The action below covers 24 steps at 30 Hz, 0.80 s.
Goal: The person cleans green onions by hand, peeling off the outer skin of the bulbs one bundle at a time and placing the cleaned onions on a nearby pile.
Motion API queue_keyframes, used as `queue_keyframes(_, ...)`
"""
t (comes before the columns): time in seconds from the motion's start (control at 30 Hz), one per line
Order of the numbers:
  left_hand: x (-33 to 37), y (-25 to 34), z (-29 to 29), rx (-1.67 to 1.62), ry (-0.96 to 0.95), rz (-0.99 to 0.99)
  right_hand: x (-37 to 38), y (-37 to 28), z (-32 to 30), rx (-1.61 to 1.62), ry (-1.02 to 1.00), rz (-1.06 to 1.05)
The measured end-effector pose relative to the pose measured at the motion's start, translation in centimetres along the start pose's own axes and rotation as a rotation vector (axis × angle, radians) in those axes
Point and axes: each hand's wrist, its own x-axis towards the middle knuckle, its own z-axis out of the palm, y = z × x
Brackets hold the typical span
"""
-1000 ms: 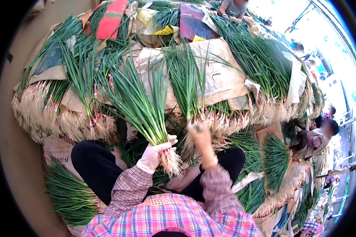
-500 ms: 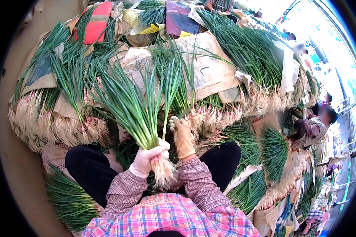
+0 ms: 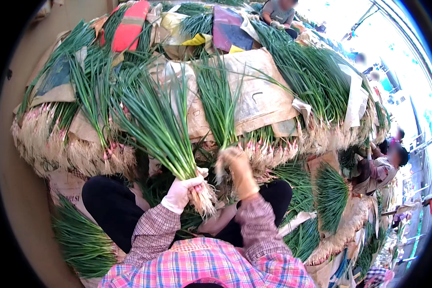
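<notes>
My left hand (image 3: 182,192), in a pale glove, is closed round a bunch of spring onions (image 3: 161,129) just above their pinkish bulbs. The green leaves fan out forward and left, and the pale roots hang below the fist. To its right is my right hand (image 3: 237,170), in a tan glove with whitish fingers. Motion smears those fingers, so their grip cannot be made out. They are at the root end of a smaller bunch of spring onions (image 3: 218,105), which lies over brown paper (image 3: 259,91) on the heap in front of me.
Heaped spring onions (image 3: 312,77) stretch across the front, roots facing me. A red-orange cloth (image 3: 130,26) lies on top at the back left. More spring onions (image 3: 84,235) lie left of my bent knees (image 3: 108,204). Co-workers sit at the back (image 3: 278,14) and right (image 3: 386,163).
My right hand has moved away from my left hand, to the right. The loose stalks that stood between the hands now lie with the left-hand bunch. The view has shifted slightly.
</notes>
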Motion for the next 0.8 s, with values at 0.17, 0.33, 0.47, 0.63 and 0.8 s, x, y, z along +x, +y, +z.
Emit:
queue_keyframes(0.17,-0.3,-1.3,-0.6,0.081,0.086,-0.067,-0.5,8.2,3.0,0.590,-0.266,0.262)
queue_keyframes(0.33,-1.4,0.0,0.0,0.006,0.040,-0.040,-0.4,6.3,3.4,0.552,-0.337,0.188)
queue_keyframes(0.47,-0.8,-0.4,-0.5,0.029,-0.020,-0.061,-1.6,4.0,3.5,0.592,0.040,0.184)
queue_keyframes(0.63,-1.3,-0.5,-0.2,0.160,-0.009,-0.062,-0.2,4.9,2.9,0.442,0.087,0.022)
queue_keyframes(0.8,-1.0,-1.7,-0.7,0.115,0.063,-0.024,0.1,4.4,5.9,0.487,0.098,0.097)
